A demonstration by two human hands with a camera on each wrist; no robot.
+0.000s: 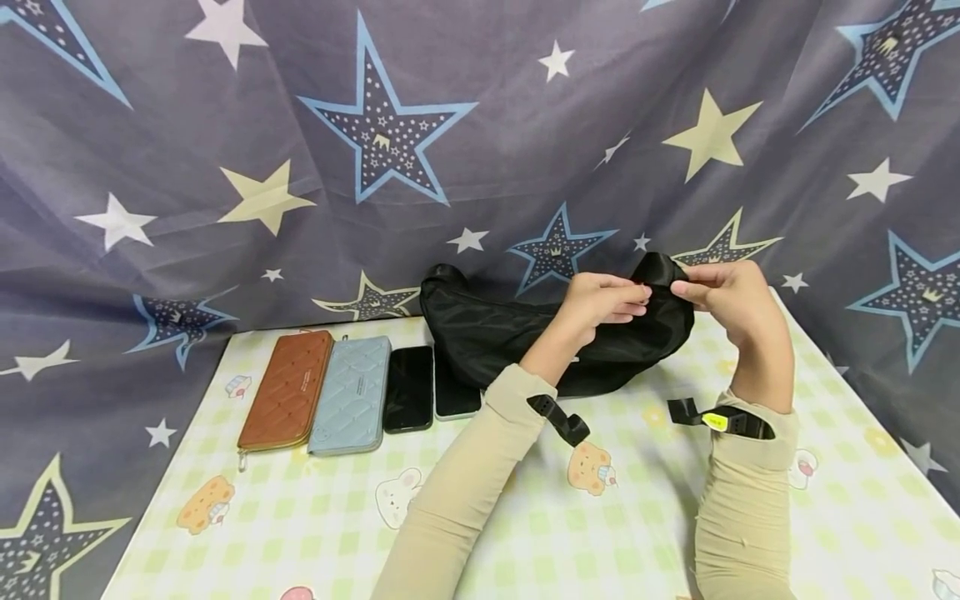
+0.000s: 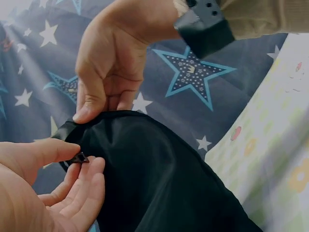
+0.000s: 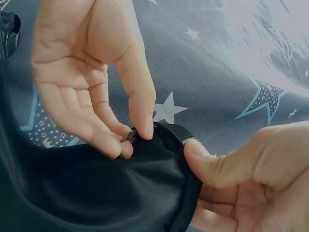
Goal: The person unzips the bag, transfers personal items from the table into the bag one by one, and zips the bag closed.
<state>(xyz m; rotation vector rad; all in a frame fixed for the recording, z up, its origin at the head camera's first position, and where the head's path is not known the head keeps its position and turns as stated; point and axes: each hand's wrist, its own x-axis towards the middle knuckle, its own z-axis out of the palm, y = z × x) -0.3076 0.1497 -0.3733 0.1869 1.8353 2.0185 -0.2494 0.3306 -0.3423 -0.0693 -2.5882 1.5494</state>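
A black fabric bag [image 1: 495,333] with a curved, drooping body lies near the back of the table. At its right end the left hand [image 1: 600,300] pinches a small dark zipper pull [image 2: 81,157] between thumb and fingers. Just beside it, the right hand [image 1: 731,296] grips the bag's end edge, its thumb [image 3: 197,149] on the near side and fingers behind the cloth. A band of black strap [image 1: 655,271] stands up in a loop between the two hands. Both hands raise this end of the bag, while its left end rests by the curtain.
Left of the bag, a brown quilted wallet [image 1: 288,387], a light blue wallet [image 1: 350,392] and a black phone [image 1: 408,389] lie in a row. A second phone [image 1: 456,396] is partly covered by the bag. A star-patterned curtain [image 1: 465,167] hangs behind the checked tablecloth [image 1: 600,533].
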